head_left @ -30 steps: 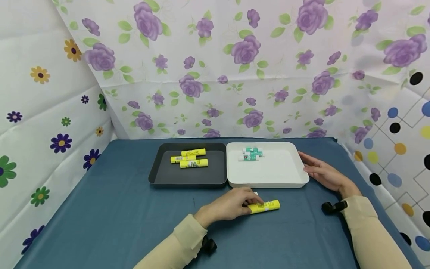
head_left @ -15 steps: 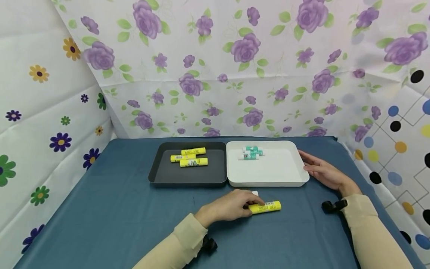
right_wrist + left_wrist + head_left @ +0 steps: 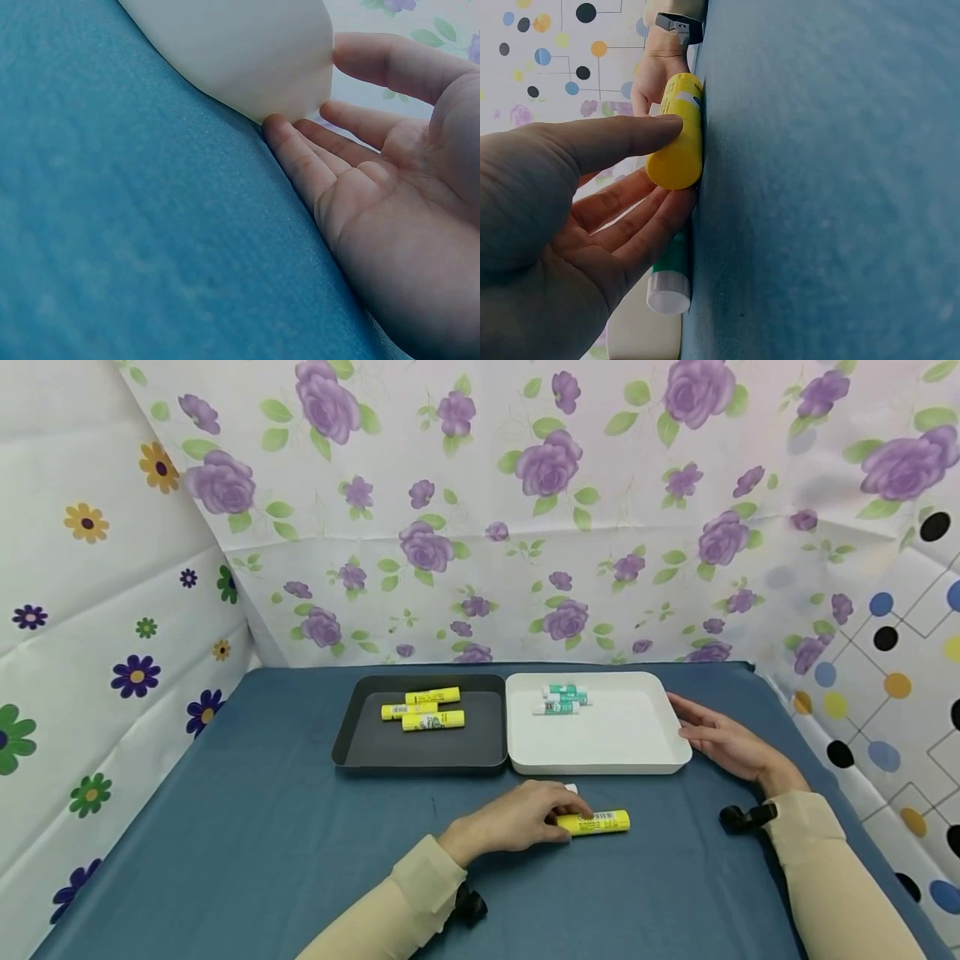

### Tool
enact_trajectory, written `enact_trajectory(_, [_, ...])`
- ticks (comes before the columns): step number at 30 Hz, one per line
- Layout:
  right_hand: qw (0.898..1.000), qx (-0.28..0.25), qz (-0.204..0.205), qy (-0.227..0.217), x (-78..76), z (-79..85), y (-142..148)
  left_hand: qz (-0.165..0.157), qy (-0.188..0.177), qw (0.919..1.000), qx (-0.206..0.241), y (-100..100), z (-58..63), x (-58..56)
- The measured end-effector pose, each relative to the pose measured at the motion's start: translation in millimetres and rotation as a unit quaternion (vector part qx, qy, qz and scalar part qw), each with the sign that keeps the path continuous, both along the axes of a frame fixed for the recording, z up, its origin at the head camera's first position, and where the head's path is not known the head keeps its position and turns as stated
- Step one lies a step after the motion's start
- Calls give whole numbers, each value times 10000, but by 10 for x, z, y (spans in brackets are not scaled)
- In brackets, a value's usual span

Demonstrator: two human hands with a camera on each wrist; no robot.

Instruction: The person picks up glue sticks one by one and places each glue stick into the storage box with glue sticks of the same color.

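My left hand [image 3: 513, 818] pinches the near end of a yellow glue stick [image 3: 603, 822] lying on the blue cloth in front of the trays. In the left wrist view the thumb presses one side of the glue stick [image 3: 679, 154], with the fingers on the other side. A green glue stick with a white end [image 3: 669, 291] lies just beyond those fingers; in the head view the hand hides most of it. My right hand [image 3: 731, 747] rests at the right side of the white tray [image 3: 600, 756], its fairly straight fingers touching the tray wall [image 3: 247, 60].
Left of the white tray, and against it, stands a dark grey tray [image 3: 420, 756] with three yellow glue sticks [image 3: 433, 721]. Three small green-and-white glue sticks [image 3: 558, 708] lie in the white tray. Flowered curtains [image 3: 480, 527] hang behind the table.
The pinched yellow glue stick has turned slightly and shifted a little to the right with the left hand. The right hand stays at the white tray.
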State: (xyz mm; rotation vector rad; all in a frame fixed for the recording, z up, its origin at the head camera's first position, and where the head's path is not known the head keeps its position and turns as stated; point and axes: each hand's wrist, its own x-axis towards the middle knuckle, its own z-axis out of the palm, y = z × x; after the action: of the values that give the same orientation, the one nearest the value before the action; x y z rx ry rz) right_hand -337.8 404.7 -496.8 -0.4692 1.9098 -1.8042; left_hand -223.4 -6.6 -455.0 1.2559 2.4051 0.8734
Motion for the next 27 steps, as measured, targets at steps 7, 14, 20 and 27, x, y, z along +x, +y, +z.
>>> enact_trajectory(7, [10000, 38, 19, 23, -13, 6, 14, 36, -237, 9997, 71, -31, 15, -35])
enact_trajectory(14, [9999, -6, 90, 66, -39, 11, 30, -29, -551, 9977, 391, -107, 61, -99])
enact_trajectory(20, [9998, -8, 157, 88, -23, -3, 54, -137, -954, 9932, 649, -167, 138, -126])
enact_trajectory(27, [9999, -40, 140, 78, -39, -34, 45, 176, -1262, 9870, 977, -344, 318, -199])
